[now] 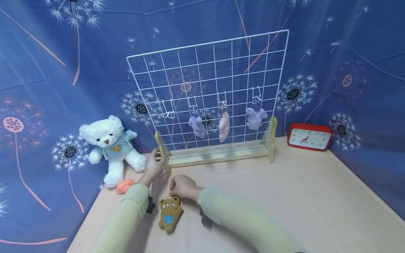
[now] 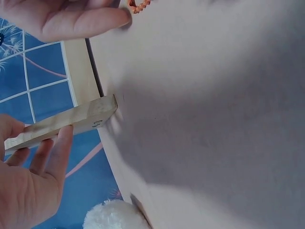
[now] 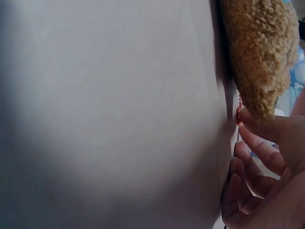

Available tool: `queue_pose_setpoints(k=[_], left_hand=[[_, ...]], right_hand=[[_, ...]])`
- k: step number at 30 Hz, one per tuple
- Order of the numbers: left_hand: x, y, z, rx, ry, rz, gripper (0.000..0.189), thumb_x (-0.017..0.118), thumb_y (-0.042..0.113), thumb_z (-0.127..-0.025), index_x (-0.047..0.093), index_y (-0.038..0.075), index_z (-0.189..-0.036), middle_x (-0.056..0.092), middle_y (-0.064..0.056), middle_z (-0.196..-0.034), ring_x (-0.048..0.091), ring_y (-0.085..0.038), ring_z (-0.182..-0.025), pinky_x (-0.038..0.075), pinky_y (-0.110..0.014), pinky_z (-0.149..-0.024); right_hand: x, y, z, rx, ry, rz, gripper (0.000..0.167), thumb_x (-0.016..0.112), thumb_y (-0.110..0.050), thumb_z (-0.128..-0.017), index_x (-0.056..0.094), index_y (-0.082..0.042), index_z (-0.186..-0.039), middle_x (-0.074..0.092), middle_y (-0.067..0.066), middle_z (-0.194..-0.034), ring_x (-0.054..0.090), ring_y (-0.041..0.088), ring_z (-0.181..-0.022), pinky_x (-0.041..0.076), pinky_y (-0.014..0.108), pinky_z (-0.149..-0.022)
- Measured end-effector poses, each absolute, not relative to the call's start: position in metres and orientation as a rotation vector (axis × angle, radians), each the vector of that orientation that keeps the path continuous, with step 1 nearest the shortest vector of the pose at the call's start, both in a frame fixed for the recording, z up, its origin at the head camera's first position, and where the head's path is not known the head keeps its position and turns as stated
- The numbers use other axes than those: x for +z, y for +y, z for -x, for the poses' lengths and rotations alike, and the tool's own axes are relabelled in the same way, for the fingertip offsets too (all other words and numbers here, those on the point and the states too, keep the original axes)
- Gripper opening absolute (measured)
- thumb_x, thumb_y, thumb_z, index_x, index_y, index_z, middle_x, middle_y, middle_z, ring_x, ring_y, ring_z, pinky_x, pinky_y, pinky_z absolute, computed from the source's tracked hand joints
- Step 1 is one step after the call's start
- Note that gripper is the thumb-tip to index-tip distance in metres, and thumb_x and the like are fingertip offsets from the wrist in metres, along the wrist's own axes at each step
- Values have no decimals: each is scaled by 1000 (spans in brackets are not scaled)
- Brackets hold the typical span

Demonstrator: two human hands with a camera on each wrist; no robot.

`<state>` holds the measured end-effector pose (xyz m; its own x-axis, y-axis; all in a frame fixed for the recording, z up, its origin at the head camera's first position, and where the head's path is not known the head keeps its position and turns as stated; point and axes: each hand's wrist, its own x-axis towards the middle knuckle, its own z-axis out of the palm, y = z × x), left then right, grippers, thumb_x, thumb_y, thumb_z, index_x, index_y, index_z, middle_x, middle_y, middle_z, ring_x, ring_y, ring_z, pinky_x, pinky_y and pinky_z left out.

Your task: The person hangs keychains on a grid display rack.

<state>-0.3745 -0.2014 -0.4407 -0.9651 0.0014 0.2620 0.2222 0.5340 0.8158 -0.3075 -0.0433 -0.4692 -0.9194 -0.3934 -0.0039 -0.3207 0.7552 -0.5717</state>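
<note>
My left hand point(image 1: 153, 168) grips the left upright of the wooden stand point(image 1: 218, 160). In the left wrist view its fingers and thumb lie on either side of the wooden piece point(image 2: 81, 117). Just to the right, my right hand point(image 1: 184, 187) pinches the orange beaded chain point(image 3: 239, 112) of a brown bear plush keychain point(image 1: 170, 216). The bear, with a blue patch on its belly, hangs below the fingers, head up; whether it touches the table cannot be told. Above, the white wire grid point(image 1: 214, 62) stands upright in the wooden stand.
A purple plush point(image 1: 197, 126), a pink plush point(image 1: 224, 127) and a lavender plush point(image 1: 255, 118) hang from grid hooks. A bare white hook point(image 1: 170, 114) is at left. A white teddy bear point(image 1: 115, 147), coral yarn point(image 1: 124, 186) and a red clock point(image 1: 310, 137) flank the stand.
</note>
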Motion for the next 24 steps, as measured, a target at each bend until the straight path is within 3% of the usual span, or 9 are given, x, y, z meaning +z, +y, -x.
queue_pose_setpoints(k=[8,16,24], left_hand=[[-442,-203,377,-1417,-2554,180,49,58,-3,-95,46,-7,-143,58,-35,-128,61,-49,-113,55,-54,-97],[-439,-204,378,-1410,-2553,177,49,58,-1,-96,46,-8,-143,58,-35,-130,60,-49,-116,54,-54,-99],[-438,-202,376,-1424,-2561,160,49,58,-1,-96,46,-7,-143,58,-35,-130,61,-49,-115,55,-53,-98]], right_hand=[[-470,-51,307,-854,2854,493,22,83,-22,-83,66,-25,-70,59,-13,-71,55,9,-66,50,32,-61],[-470,-52,308,-792,2845,500,28,67,-8,-86,59,-18,-60,55,-8,-59,51,11,-57,45,29,-54],[-467,-45,311,-944,2811,518,24,70,-12,-92,65,-17,-70,59,-9,-65,53,9,-59,47,25,-57]])
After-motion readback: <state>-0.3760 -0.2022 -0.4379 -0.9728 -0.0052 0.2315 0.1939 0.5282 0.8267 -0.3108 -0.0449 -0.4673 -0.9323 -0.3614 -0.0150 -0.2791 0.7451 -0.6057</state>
